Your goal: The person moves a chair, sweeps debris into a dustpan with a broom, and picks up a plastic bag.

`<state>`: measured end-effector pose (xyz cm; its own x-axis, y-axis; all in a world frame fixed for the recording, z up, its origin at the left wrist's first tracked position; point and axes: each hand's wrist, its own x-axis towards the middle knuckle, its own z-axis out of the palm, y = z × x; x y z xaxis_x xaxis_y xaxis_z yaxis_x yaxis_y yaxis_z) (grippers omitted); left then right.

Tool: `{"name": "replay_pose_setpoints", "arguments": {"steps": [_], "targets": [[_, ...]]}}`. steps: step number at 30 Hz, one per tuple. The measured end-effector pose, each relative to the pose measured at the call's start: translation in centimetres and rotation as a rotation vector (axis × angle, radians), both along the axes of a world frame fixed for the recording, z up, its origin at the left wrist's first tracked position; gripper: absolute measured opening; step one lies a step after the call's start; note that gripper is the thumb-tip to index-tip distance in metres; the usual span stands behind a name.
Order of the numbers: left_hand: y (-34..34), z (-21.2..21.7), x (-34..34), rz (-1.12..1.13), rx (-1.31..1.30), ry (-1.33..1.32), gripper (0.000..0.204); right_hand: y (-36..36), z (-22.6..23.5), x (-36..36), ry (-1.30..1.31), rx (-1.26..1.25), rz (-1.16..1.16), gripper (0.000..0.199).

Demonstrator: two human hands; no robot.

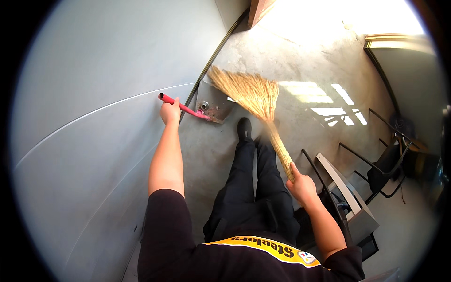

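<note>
My left hand point(170, 112) is closed around the red handle point(190, 111) of a dustpan. The flat grey pan point(217, 101) rests on the concrete floor near the wall. Inside it lie a round metal piece point(204, 105), something small and pink, and brownish dirt. In my right hand point(302, 187) is the thick woven handle of a straw broom point(256, 96), fingers wrapped round it. The broom slants up to the left, its bristles fanned out at the pan's far right edge. Some bristles overlap the pan and hide part of it.
A smooth grey-blue wall point(108, 66) rises close on my left. Black metal chair frames point(385, 164) and a grey box-like piece of furniture point(361, 221) stand at right. Sunlight patches point(310, 91) lie on the floor before a bright doorway. My shoe point(244, 129) is just below the pan.
</note>
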<state>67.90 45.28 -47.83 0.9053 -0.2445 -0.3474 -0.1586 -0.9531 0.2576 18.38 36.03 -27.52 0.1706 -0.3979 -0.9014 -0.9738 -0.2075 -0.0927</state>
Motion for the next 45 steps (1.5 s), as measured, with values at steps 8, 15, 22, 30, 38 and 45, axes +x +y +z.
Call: {"name": "replay_pose_setpoints", "arguments": {"steps": [8,15,22,30,38,45], "targets": [[6.6,-2.2,-2.0,-0.028,-0.095,0.019,0.040,5.6,8.0,-9.7,-0.079,0.113,-0.526,0.070],[10.7,7.0,-9.8,-0.035,-0.147,-0.004,0.037,7.9,5.8,-10.7,-0.127,0.046,-0.798,0.071],[24.5,3.7,-9.3,0.230,-0.230,-0.040,0.032,2.5,3.4,-7.1,-0.167,-0.076,-0.580,0.069],[27.3,1.1,-4.0,0.411,-0.154,0.086,0.035,5.1,-2.6,-1.3,-0.194,-0.221,-0.272,0.069],[32.9,-3.7,0.3,0.360,-0.085,0.071,0.039,16.3,-3.4,3.5,-0.072,-0.136,-0.025,0.072],[33.5,-4.6,1.2,0.255,-0.053,0.040,0.040,19.6,1.1,3.5,0.017,-0.046,0.253,0.070]]}}
